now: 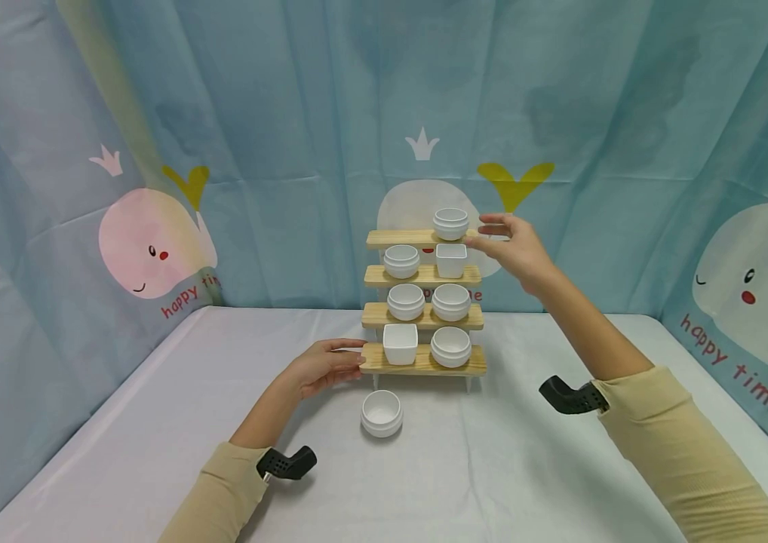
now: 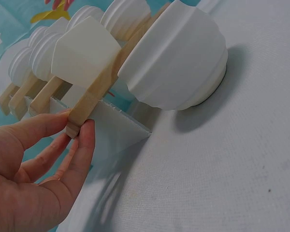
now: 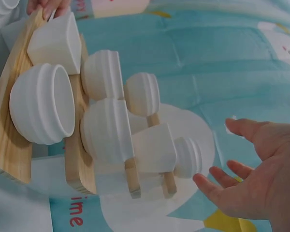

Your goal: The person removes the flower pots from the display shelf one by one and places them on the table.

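A tiered stand with several wooden shelves [image 1: 425,366] holds white bowls, some round and some square. My left hand [image 1: 327,367] pinches the left end of the lowest shelf; thumb and fingertips meet on the wood end [image 2: 82,113] in the left wrist view. Up at the top right, my right hand [image 1: 516,249] has its fingers spread beside the top round bowl [image 1: 450,225]. In the right wrist view a gap shows between that hand [image 3: 253,174] and the bowl [image 3: 186,157], and it holds nothing. One round white bowl [image 1: 382,414] sits on the table before the stand.
On the lowest shelf stand a square bowl [image 1: 400,345] and a round bowl [image 1: 451,347]. Another square bowl [image 1: 450,260] is on the second shelf from the top. Behind the white-covered table [image 1: 526,452] hangs a blue printed curtain [image 1: 275,151].
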`<state>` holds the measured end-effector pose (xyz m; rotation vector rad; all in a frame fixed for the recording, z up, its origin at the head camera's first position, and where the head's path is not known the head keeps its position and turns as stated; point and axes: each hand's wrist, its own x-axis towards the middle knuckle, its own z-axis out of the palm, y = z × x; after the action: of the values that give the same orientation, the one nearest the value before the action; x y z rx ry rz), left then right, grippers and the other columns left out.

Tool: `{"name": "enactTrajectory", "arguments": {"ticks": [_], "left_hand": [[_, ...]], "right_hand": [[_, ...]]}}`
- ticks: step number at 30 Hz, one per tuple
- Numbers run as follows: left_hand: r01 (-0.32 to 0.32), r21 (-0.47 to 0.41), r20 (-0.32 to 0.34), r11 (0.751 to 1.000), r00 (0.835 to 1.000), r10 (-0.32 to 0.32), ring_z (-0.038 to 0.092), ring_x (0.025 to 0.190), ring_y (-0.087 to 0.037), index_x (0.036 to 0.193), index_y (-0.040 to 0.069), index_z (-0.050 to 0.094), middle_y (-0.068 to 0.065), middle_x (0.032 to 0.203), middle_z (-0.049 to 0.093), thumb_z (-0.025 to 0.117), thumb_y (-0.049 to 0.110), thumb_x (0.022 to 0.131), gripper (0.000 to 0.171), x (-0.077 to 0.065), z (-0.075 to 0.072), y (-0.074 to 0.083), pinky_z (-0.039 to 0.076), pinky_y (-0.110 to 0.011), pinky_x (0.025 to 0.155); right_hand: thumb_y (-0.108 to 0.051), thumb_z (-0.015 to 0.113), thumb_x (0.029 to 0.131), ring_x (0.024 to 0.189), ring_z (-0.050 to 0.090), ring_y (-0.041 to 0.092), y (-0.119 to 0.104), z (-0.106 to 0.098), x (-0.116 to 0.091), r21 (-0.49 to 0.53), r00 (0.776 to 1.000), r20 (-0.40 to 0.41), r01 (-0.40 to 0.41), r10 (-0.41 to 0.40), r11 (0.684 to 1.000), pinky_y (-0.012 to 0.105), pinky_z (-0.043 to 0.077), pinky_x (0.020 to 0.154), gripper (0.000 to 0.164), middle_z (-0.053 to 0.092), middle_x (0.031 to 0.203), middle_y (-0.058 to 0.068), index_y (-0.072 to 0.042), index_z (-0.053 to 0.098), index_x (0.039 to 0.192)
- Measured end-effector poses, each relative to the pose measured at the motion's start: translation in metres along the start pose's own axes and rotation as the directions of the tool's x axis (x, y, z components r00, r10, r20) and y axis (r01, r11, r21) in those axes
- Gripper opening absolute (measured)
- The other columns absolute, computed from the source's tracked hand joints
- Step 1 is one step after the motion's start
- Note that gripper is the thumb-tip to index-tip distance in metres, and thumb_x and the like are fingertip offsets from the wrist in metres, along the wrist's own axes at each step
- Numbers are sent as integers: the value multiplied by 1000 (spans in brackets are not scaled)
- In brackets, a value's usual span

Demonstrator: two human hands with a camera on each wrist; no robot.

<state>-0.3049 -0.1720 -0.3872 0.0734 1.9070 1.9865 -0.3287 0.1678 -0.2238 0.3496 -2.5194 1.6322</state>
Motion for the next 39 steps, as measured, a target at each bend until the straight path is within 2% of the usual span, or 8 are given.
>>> {"name": "enactTrajectory", "arguments": {"ticks": [13,24,39], "left_hand": [[2,4,-4,1000,1000,-2,70,88,-10,154,-10,43,-9,112,67,62,-1,104,55,0,0,0,62,-22,81],[9,-17,-9,1000,1000,-9,70,87,-10,154,-10,43,-8,110,68,62,-1,103,55,1,-1,-1,63,-22,80],[19,-33,-6,999,1000,-20,71,85,-10,154,-9,44,-8,106,69,62,-1,103,55,0,-1,-1,63,-21,79]], "right_hand": [[-23,69,104,146,44,41,-4,1,14,-14,1000,-18,-13,12,1000,52,40,122,71,42,161,24,0,35,162],[-27,69,103,150,38,41,-3,0,28,-37,999,-31,-34,33,999,57,36,123,71,41,162,23,-3,37,162],[-23,68,104,148,43,40,0,-2,43,1,998,-47,-34,34,999,48,41,123,71,40,163,24,-2,34,162]]}}
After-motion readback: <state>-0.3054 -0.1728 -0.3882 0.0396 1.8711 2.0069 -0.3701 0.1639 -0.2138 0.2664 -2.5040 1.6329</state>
